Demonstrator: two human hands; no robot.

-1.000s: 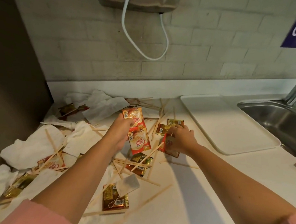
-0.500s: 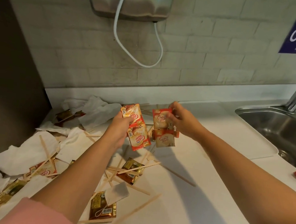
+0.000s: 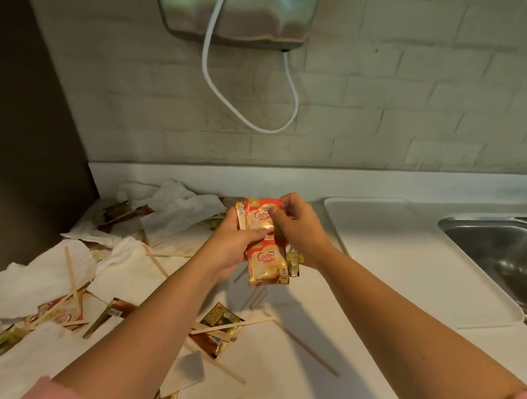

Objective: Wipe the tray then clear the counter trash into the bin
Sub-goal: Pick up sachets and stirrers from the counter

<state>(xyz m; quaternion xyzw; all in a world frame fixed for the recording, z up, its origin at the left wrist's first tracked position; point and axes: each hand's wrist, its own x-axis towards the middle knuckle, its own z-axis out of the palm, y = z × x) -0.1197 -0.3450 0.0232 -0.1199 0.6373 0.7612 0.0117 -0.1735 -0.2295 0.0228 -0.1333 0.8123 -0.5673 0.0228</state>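
Note:
My left hand (image 3: 229,251) and my right hand (image 3: 298,227) meet above the counter, both gripping one bunch of red-and-orange creamer sachets (image 3: 264,258). The bunch hangs in the air, clear of the counter. Below and to the left lies scattered trash: crumpled white napkins (image 3: 32,285), wooden stir sticks (image 3: 233,323) and gold-brown sachets (image 3: 220,318). The white tray (image 3: 412,257) lies flat on the counter to the right of my hands. No bin is in view.
A steel sink (image 3: 510,254) sits at the right beyond the tray. A metal dispenser (image 3: 237,1) with a looping white cable (image 3: 248,113) hangs on the tiled wall. A dark panel (image 3: 21,109) bounds the counter's left side.
My right hand lifted sachets off the counter and brought them leftward to the bunch in my left hand. Both hands now hold the sachets together.

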